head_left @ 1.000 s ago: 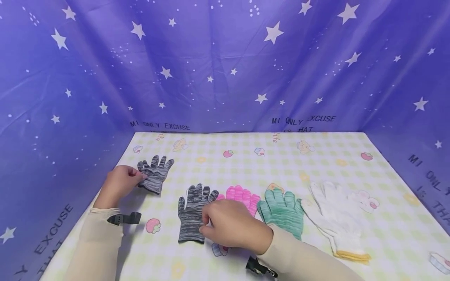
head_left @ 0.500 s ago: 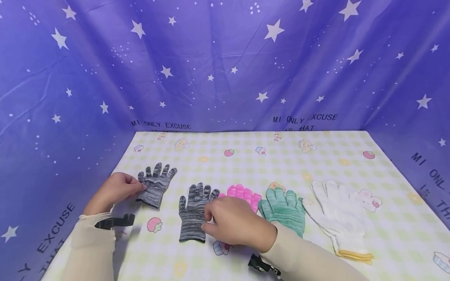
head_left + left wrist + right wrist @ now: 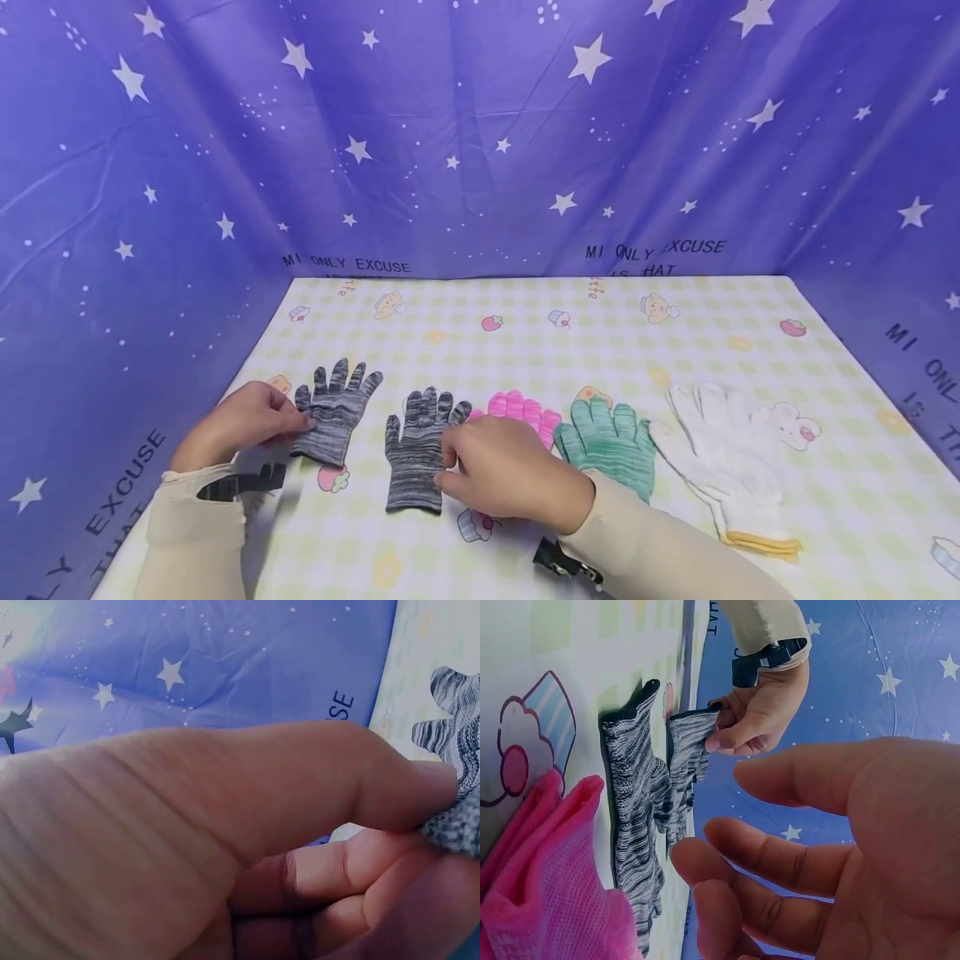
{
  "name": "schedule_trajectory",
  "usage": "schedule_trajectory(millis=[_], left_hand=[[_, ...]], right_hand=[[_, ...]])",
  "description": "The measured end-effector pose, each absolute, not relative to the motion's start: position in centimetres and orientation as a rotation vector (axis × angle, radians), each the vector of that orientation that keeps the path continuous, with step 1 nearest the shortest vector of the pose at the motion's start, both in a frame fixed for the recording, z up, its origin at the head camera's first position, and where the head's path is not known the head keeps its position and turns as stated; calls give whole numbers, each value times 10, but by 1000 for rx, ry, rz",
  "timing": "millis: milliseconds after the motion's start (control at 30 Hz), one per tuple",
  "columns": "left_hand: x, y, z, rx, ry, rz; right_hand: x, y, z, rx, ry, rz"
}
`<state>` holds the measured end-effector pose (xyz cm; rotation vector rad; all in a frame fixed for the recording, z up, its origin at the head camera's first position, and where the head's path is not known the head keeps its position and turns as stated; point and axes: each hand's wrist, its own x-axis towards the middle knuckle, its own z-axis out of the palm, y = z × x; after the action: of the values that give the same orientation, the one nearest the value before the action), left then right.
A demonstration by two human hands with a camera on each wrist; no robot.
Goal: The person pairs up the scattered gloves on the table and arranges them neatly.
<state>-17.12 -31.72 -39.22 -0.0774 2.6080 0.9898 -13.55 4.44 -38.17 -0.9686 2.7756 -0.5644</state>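
Note:
My left hand [image 3: 243, 423] pinches the left edge of a grey-and-black striped knit glove [image 3: 335, 421] between thumb and fingers. In the left wrist view a bit of that glove [image 3: 459, 819] shows at the thumb tip. A second grey-and-black striped glove [image 3: 414, 467] lies flat to its right, fingers pointing away. Over this glove's right edge hovers my right hand [image 3: 517, 475], its fingers loosely bent. The right wrist view shows a gap between thumb and fingers with nothing in it. Beneath the right hand, a pink glove [image 3: 525, 415] is partly hidden.
Further right lie a green glove [image 3: 611, 446], partly under the right sleeve, and white gloves [image 3: 731, 467] with yellow cuffs, stacked. A checked, printed cloth [image 3: 510, 354] covers the table. Blue star-patterned curtains [image 3: 450, 125] stand at the back and sides.
My left hand has drawn its striped glove toward me and slightly right, lining it up closer beside the second striped glove. The right hand stays nearly in place.

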Motion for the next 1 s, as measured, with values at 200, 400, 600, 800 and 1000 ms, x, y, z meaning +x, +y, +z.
schedule_trajectory(millis=[200, 400, 600, 800, 1000], left_hand=[[-165, -312, -396, -38, 2571, 969], [-163, -314, -401, 24, 2574, 917], [-162, -320, -402, 135, 2554, 883], [-161, -322, -400, 140, 2555, 850], [-159, -322, -401, 26, 2576, 769]], right_hand=[[-136, 45, -381, -977, 2780, -550], [-137, 45, -383, -979, 2779, -540], [-138, 43, -384, -969, 2767, -536], [-138, 43, -384, -959, 2762, -539], [-136, 47, -381, -956, 2772, -541]])
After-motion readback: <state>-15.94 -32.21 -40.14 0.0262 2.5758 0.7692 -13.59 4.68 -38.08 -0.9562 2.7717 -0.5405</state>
